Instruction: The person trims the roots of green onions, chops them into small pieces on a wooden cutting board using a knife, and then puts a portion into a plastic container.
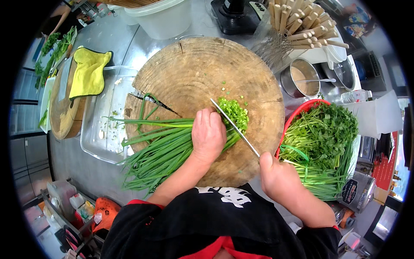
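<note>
Kitchen worktop of grey steel (108, 39), crowded; a thick round wooden chopping block (194, 69), cracked at its left edge, sits in the middle. On the block lies a bundle of green chives (159, 149), stems running from lower left to the block's centre, cut ends at a small heap of chopped pieces (235, 112). Judgement: the stems are light, limp and springy, apt to roll and splay, so they want holding from above, close behind the cut. The left hand (208, 134) does this: fingers curled and pressed together, flat down on the bundle. The right hand (276, 175) is closed round the handle of a knife (235, 127), blade slanting up-left, touching the left knuckles and the cut ends. Just right of the block, a red basket (297, 114) of leafy herbs and more chives. Left: a clear tray (97, 129), a yellow cloth (88, 71) on a second board. Behind: a white tub (161, 17), a holder of wooden-handled tools (297, 21), a metal pot (302, 77).
</note>
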{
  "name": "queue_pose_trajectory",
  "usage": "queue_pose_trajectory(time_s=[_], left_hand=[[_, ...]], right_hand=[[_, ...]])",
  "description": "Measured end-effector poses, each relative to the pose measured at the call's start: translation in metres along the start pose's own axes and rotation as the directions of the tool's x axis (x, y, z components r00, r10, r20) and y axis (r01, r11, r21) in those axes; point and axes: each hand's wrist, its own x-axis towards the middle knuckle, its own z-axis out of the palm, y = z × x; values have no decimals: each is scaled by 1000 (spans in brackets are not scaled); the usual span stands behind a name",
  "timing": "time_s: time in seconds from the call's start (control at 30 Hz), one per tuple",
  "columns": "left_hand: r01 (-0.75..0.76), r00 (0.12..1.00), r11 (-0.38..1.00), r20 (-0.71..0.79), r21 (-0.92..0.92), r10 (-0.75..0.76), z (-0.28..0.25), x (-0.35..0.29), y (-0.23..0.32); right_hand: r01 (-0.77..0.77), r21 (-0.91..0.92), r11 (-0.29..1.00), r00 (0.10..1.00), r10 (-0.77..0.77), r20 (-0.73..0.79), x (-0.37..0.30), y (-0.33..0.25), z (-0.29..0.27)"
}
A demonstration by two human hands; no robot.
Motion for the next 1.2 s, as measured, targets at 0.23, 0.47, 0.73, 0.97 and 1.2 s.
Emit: queue_pose_trajectory(time_s=[0.23, 0.47, 0.73, 0.97, 1.2], left_hand=[[7, 1000, 1000, 17, -9, -6, 1, -1, 1], [-12, 999, 999, -39, -36, 11, 4, -1, -4], [-23, 1000, 1000, -3, -5, 23, 6, -1, 1], [-47, 997, 996, -57, -79, 42, 4, 3, -3], [-11, 999, 998, -43, -61, 8, 0, 1, -1]], right_hand=[[-7, -65, 998, 1000, 8, 11, 45, 7, 12], [47, -13, 999, 997, -48, -67, 6, 7, -4], [4, -93, 996, 1000, -7, -31, 29, 1, 25], [24, 10, 1000, 995, -23, -99, 15, 15, 5], [45, 11, 999, 999, -45, 26, 3, 7, -1]])
